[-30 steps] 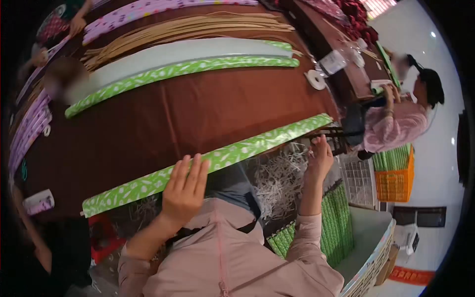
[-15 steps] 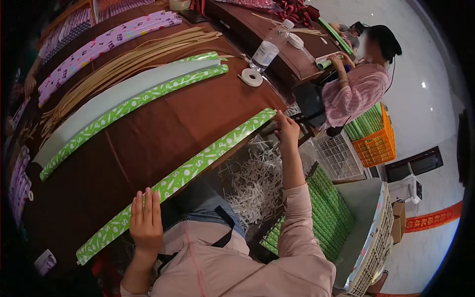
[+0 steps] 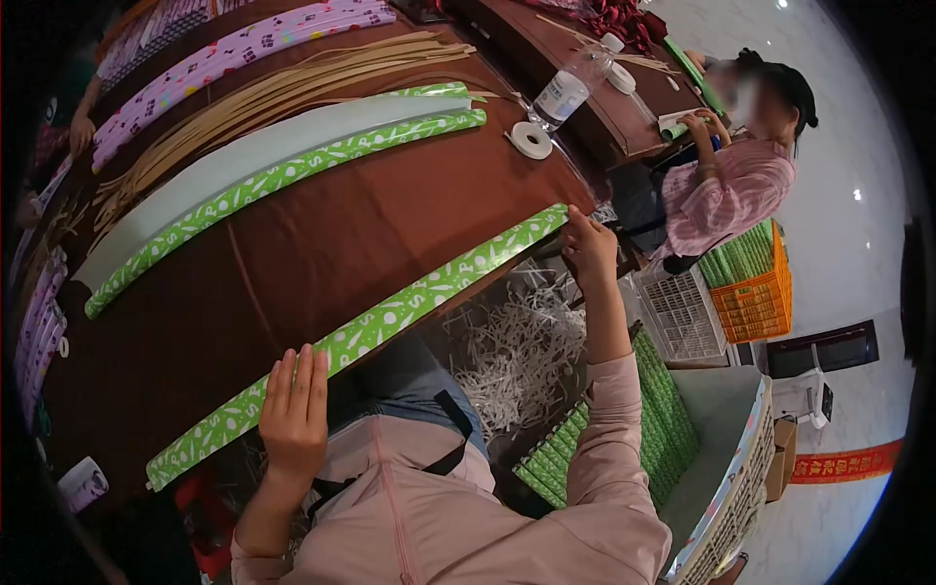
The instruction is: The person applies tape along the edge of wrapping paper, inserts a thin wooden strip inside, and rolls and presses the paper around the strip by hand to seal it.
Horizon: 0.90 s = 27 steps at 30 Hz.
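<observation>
A long roll of green wrapping paper (image 3: 409, 300) with white printed figures lies slantwise along the near edge of the brown table. Across its lower left part rests my left hand (image 3: 295, 409), fingers straight, close together and flat on the paper. At the upper right end my right hand (image 3: 593, 252) pinches the tip of the roll between thumb and fingers. Farther back on the table is a partly unrolled green sheet (image 3: 292, 174), its pale inner side showing. A roll of white tape (image 3: 531, 140) lies beyond the right end, beside a clear plastic bottle (image 3: 565, 93).
Bundled tan strips (image 3: 283, 102) and purple patterned rolls (image 3: 244, 54) lie at the back. White paper shreds (image 3: 517, 356) fill the space below the table. At right stands a lined crate (image 3: 726, 468) near many green rolls (image 3: 663, 409). A person in pink (image 3: 731, 190) sits at another table.
The whole view has shifted slightly, the table things appearing farther right and higher. My hands keep the same hold on the green roll, which has barely moved against the table.
</observation>
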Motion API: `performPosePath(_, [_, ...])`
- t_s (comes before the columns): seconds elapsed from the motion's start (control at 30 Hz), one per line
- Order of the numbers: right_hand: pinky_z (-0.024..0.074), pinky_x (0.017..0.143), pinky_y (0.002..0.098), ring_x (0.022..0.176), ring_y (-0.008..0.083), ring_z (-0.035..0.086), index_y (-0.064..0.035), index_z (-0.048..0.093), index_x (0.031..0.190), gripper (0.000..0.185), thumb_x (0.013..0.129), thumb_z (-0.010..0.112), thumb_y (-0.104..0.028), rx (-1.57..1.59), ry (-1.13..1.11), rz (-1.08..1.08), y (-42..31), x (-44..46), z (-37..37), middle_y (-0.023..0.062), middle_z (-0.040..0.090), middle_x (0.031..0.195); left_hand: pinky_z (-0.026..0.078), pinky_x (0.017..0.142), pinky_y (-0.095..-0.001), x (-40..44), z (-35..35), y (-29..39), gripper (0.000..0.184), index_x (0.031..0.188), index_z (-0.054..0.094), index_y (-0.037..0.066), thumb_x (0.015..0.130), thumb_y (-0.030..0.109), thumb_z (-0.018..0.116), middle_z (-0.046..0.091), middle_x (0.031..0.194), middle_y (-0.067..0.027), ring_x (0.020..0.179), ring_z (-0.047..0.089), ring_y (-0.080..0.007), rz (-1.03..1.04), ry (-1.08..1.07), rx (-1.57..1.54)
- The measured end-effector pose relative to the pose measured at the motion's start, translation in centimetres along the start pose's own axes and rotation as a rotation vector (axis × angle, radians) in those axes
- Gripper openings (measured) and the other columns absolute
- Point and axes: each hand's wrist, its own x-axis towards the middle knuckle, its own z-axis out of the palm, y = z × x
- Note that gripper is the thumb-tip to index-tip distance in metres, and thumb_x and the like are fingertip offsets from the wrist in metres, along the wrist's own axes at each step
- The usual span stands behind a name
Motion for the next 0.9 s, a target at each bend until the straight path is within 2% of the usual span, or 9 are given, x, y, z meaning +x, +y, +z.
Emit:
performPosePath(0.03, [0.0446, 0.051, 0.0249, 0.064, 0.0121, 0.062, 0.0013, 0.064, 0.091, 0.025, 0.091, 0.072, -0.022, -0.008, -0.002, 0.006, -0.2, -0.1, 0.1, 0.0046, 0.064, 0.077, 0.050, 0.099, -0.0467, 0.0, 0.0, 0.0, 0.033, 0.123, 0.064, -0.004, 0.091, 0.002, 0.054, 0.063, 0.126, -0.0180, 0.118, 0.060, -0.0356, -0.007, 0.012, -0.017])
performPosePath(0.17, [0.0509, 0.058, 0.0260, 0.071, 0.0144, 0.067, 0.0019, 0.067, 0.098, 0.023, 0.092, 0.069, -0.020, -0.073, 0.063, -0.047, -0.7, -0.4, 0.5, 0.0092, 0.070, 0.087, 0.052, 0.096, -0.0461, 0.8, -0.4, 0.4, 0.032, 0.119, 0.065, -0.004, 0.088, 0.000, 0.057, 0.066, 0.119, -0.0179, 0.111, 0.064, -0.0356, -0.057, 0.037, -0.043])
performPosePath(0.4, [0.0548, 0.060, 0.0259, 0.068, 0.0132, 0.067, -0.0010, 0.065, 0.093, 0.019, 0.093, 0.067, -0.020, -0.174, 0.019, -0.097, -2.2, -0.7, 1.2, 0.0054, 0.069, 0.081, 0.054, 0.091, -0.0434, 1.7, -1.2, 0.1, 0.031, 0.116, 0.066, -0.004, 0.086, -0.002, 0.059, 0.068, 0.111, -0.0175, 0.103, 0.066, -0.0345, -0.070, 0.032, -0.113])
performPosePath(0.47, [0.0548, 0.059, 0.0252, 0.067, 0.0134, 0.067, -0.0015, 0.064, 0.092, 0.019, 0.093, 0.067, -0.020, -0.162, 0.027, -0.098, -1.7, 0.0, 1.0, 0.0053, 0.068, 0.079, 0.055, 0.087, -0.0413, 1.7, -1.2, -0.2, 0.032, 0.116, 0.066, -0.003, 0.084, -0.003, 0.061, 0.068, 0.107, -0.0171, 0.101, 0.067, -0.0331, -0.120, 0.009, -0.182])
performPosePath(0.57, [0.0551, 0.063, 0.0269, 0.068, 0.0129, 0.066, -0.0026, 0.063, 0.099, 0.022, 0.093, 0.069, -0.023, -0.187, 0.022, -0.066, -2.1, -0.1, 1.3, 0.0047, 0.069, 0.084, 0.055, 0.079, -0.0392, 2.2, -1.6, -0.2, 0.036, 0.117, 0.066, -0.002, 0.082, -0.003, 0.064, 0.068, 0.106, -0.0153, 0.097, 0.067, -0.0309, -0.132, -0.017, -0.189])
performPosePath(0.6, [0.0543, 0.060, 0.0254, 0.065, 0.0142, 0.068, -0.0008, 0.063, 0.091, 0.019, 0.093, 0.068, -0.019, -0.174, 0.025, -0.094, -2.1, 0.0, 1.3, 0.0056, 0.068, 0.077, 0.055, 0.077, -0.0388, 2.5, -1.9, -0.2, 0.037, 0.118, 0.066, -0.002, 0.081, -0.003, 0.065, 0.068, 0.106, -0.0145, 0.095, 0.067, -0.0304, -0.158, -0.045, -0.181])
performPosePath(0.7, [0.0536, 0.059, 0.0250, 0.065, 0.0141, 0.068, 0.0000, 0.064, 0.091, 0.020, 0.093, 0.068, -0.019, -0.118, 0.008, -0.101, -2.7, -0.6, 2.1, 0.0061, 0.068, 0.077, 0.054, 0.073, -0.0380, 2.8, -2.2, -0.4, 0.039, 0.120, 0.067, 0.002, 0.081, -0.001, 0.065, 0.067, 0.107, -0.0133, 0.093, 0.066, -0.0301, -0.119, -0.017, -0.154])
performPosePath(0.77, [0.0535, 0.061, 0.0249, 0.064, 0.0141, 0.068, 0.0004, 0.064, 0.093, 0.020, 0.094, 0.067, -0.019, -0.141, -0.011, -0.109, -1.9, 0.3, 1.4, 0.0065, 0.068, 0.077, 0.054, 0.074, -0.0379, 2.7, -2.3, -0.7, 0.041, 0.121, 0.067, 0.004, 0.080, -0.001, 0.064, 0.067, 0.108, -0.0131, 0.093, 0.066, -0.0298, -0.124, -0.059, -0.149])
performPosePath(0.9, [0.0556, 0.073, 0.0271, 0.074, 0.0138, 0.068, -0.0013, 0.066, 0.095, 0.023, 0.092, 0.070, -0.024, -0.162, -0.058, -0.138, -0.3, 1.6, 0.2, 0.0060, 0.070, 0.087, 0.055, 0.076, -0.0382, 2.4, -2.3, -0.9, 0.046, 0.123, 0.067, 0.009, 0.079, -0.003, 0.060, 0.066, 0.110, -0.0133, 0.092, 0.066, -0.0297, -0.140, -0.138, -0.156])
